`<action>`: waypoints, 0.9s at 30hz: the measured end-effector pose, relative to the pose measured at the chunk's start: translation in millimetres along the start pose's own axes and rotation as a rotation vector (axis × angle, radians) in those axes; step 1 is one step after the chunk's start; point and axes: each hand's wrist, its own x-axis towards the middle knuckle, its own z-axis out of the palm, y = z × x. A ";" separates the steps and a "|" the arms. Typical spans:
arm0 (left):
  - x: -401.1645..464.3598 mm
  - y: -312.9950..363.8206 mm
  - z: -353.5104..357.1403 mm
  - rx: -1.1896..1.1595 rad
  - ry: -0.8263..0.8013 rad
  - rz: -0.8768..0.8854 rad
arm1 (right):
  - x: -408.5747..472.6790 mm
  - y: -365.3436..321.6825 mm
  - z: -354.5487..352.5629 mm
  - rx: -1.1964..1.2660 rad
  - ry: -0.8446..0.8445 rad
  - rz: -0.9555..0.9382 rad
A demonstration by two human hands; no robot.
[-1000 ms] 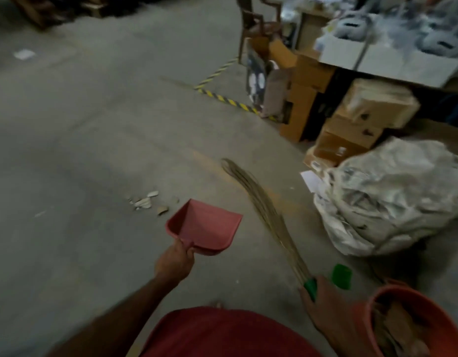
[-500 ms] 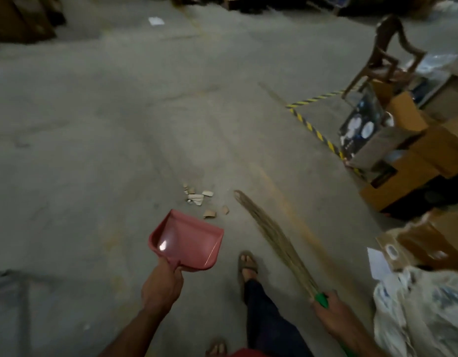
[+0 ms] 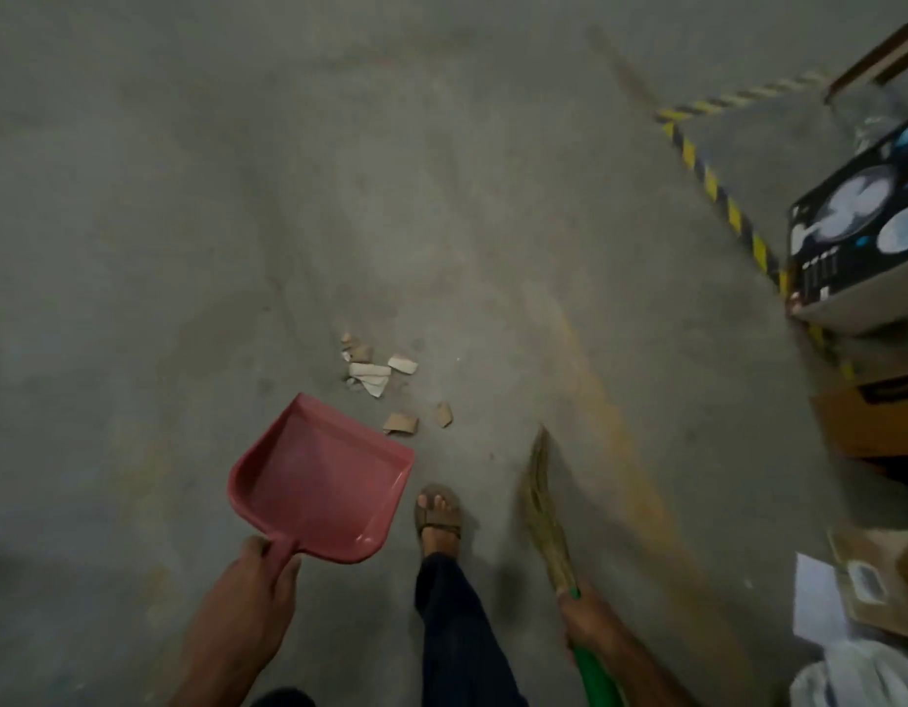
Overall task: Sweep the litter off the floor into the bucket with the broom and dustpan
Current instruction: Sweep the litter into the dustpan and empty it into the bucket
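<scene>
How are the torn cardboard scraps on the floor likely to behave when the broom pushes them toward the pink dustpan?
The pale torn cardboard scraps look thin and small, so probably light and apt to skid or flip over the smooth grey concrete floor. Their curled edges may catch the straw-bristled green-handled broom. Being flat, they likely will not roll, though a few may slide past the pink plastic dustpan.

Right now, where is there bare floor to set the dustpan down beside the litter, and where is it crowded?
Bare concrete floor lies left of and beyond the torn cardboard scraps, and between them and the yellow-black hazard tape. It is tight on the near side: the pink plastic dustpan, the sandalled foot and the straw broom close in. Cardboard boxes crowd the right edge.
</scene>
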 end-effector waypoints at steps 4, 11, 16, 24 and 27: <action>76.3 1.8 51.9 0.082 -0.041 0.037 | 84.7 -22.3 28.2 -0.080 -0.078 -0.064; 152.6 -16.1 94.5 0.141 -0.103 -0.041 | 116.7 -56.8 91.7 -0.324 -0.006 -0.228; 178.4 -31.1 94.1 0.113 -0.105 -0.066 | 102.9 -79.3 105.5 -0.366 0.040 -0.335; 187.4 -67.1 83.2 0.033 -0.095 -0.072 | 77.3 -82.4 71.7 -0.220 0.228 -0.432; 190.4 -76.4 88.9 -0.003 -0.092 -0.072 | 118.3 -99.4 53.4 -0.211 0.328 -0.361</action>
